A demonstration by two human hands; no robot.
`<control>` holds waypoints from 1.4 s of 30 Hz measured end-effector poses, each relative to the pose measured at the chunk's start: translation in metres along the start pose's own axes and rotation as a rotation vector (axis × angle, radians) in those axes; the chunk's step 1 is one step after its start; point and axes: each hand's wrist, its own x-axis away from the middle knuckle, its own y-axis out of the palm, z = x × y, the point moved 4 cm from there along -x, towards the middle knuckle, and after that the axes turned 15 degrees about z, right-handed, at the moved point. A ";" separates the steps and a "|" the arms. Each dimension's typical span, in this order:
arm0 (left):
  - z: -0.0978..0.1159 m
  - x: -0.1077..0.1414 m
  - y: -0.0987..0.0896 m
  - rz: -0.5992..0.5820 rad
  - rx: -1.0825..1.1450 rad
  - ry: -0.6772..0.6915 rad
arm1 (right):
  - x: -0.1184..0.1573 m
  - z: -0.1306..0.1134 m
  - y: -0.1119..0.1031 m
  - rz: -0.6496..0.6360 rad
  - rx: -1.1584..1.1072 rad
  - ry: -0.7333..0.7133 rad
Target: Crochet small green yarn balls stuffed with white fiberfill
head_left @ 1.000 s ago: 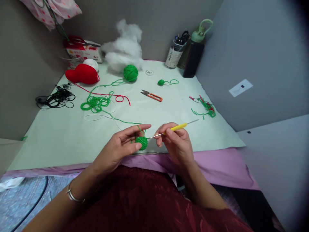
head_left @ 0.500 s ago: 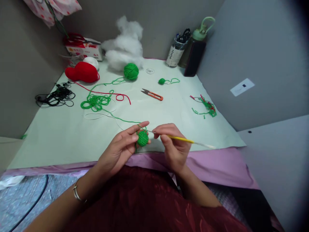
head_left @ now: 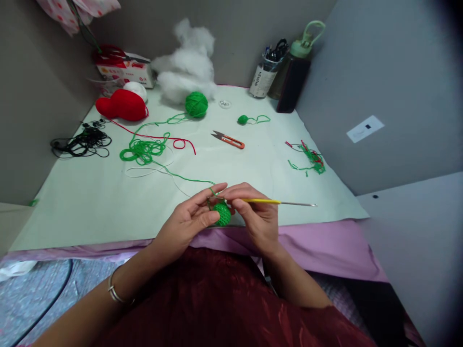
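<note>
Near the table's front edge, my left hand (head_left: 188,219) holds a small round green crocheted piece (head_left: 222,214), its thumb lying on the piece's left side. Green yarn (head_left: 181,177) passes over the raised left fingers and runs back to a loose green tangle (head_left: 144,150). My right hand (head_left: 258,214) grips a crochet hook with a yellow handle (head_left: 262,201). The hook's working end is at the top of the green piece, partly hidden by fingers; its other metal end points right.
Orange thread snips (head_left: 228,140) lie mid-table. Behind are a green yarn ball (head_left: 196,104), white stuffing (head_left: 188,67) and red yarn (head_left: 123,105). Black cord (head_left: 87,140) is at left, yarn scraps (head_left: 313,159) at right. A bottle (head_left: 294,72) and pen cup (head_left: 263,77) stand back right.
The green piece has shifted slightly right and down in my left hand. My right hand has moved closer to the left fingers, and the hook now lies nearly level.
</note>
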 end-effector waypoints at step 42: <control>0.006 0.001 -0.009 0.262 -0.287 0.259 | 0.019 -0.024 0.004 -0.146 0.796 -1.013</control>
